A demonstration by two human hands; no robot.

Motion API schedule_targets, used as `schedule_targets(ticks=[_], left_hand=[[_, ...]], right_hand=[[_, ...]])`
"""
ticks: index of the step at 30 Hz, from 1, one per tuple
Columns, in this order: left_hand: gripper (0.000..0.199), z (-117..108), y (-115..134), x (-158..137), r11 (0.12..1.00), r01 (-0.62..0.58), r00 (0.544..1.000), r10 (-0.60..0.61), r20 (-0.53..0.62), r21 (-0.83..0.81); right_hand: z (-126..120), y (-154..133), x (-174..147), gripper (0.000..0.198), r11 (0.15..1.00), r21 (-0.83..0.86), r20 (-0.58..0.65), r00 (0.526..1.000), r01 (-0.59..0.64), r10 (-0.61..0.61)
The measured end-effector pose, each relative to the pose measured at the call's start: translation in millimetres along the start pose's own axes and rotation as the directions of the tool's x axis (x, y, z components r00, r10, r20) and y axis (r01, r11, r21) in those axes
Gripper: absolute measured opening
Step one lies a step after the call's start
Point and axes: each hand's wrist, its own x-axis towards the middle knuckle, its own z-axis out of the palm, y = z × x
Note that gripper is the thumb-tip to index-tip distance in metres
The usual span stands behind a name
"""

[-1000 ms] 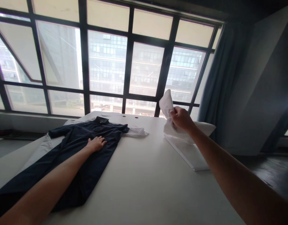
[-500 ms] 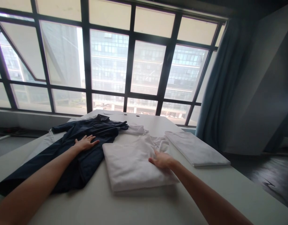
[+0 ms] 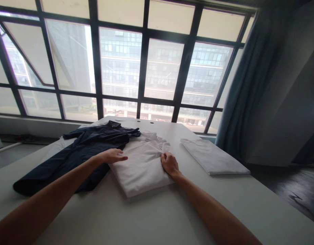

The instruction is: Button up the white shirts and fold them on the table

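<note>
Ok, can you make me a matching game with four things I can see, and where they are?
Things
1. dark navy collared fabric shirt
2. creased, folded white fabric garment
3. flat, folded white fabric piece
4. long blue fabric curtain

Places
A. hanging right of the black-framed glass window
B. under the person's right hand
C. lying unfolded on the left side of the white flat table
D. near the table's right edge, no hand on it

Pairs: 1-C, 2-B, 3-D, 4-A
</note>
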Motion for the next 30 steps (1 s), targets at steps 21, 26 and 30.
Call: schedule_targets(ticks=[21,26,30], left_hand=[[0.063,-27,67,-58,0.846,-0.352,0.927,0.375,-0.022,-0.400],[0.061,38,97,-55,0.756,-0.654,0.753,0.654,0.072,-0.028],[0.041,45,97,-54,0.767,-0.633,0.774,0.629,0.074,0.106]], right_hand=[[-48,3,-11,0.063,0.852,0.486,0.391,0.823,0.196,-0.412],[-26,-14,-27,0.048,0.803,0.317,0.352,0.724,0.504,-0.593],[-31,-11,-19,0.048,0.897,0.142,0.475,0.766,0.419,-0.433]])
